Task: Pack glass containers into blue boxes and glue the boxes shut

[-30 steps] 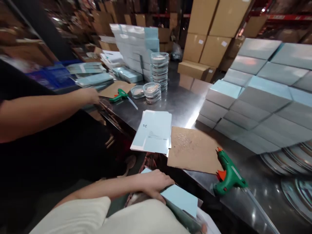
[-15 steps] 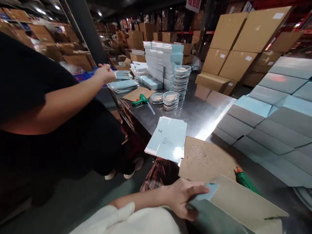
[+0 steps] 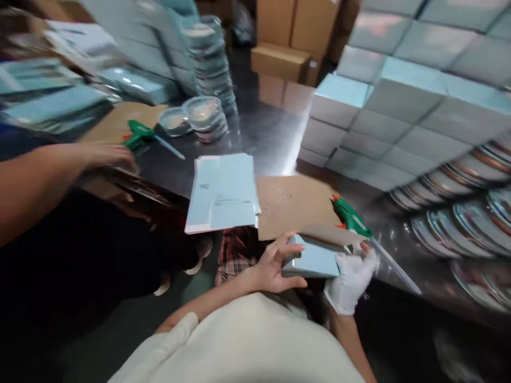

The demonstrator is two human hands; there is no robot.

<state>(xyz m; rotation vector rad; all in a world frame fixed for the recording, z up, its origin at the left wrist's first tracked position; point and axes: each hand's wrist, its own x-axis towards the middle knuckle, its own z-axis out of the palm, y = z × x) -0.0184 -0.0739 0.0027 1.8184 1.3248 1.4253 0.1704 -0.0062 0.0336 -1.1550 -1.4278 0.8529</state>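
A light-blue cardboard box (image 3: 315, 259) with a raised greyish-brown flap is held at the table's near edge. My left hand (image 3: 277, 266) grips its left end, fingers on top and thumb along the near side. At the other end, my right hand (image 3: 351, 279), in a white glove with bare fingertips, holds the box by its right side. Just beyond the box lies a green glue gun (image 3: 355, 219) with a clear glue stick. A brown cardboard sheet (image 3: 295, 205) lies under the gun's tip, and flat light-blue card sheets (image 3: 223, 194) are stacked to its left.
Stacked light-blue boxes (image 3: 359, 127) and rows of clear round containers (image 3: 455, 229) stand right. More round containers (image 3: 203, 117) stand at the back. A co-worker's hand (image 3: 107, 157) is at the left table edge, near another green glue gun (image 3: 139, 133).
My view has turned right and down. The box has come closer to level, and my gloved right hand now shows on it. The co-worker's hand has lowered toward the table edge.
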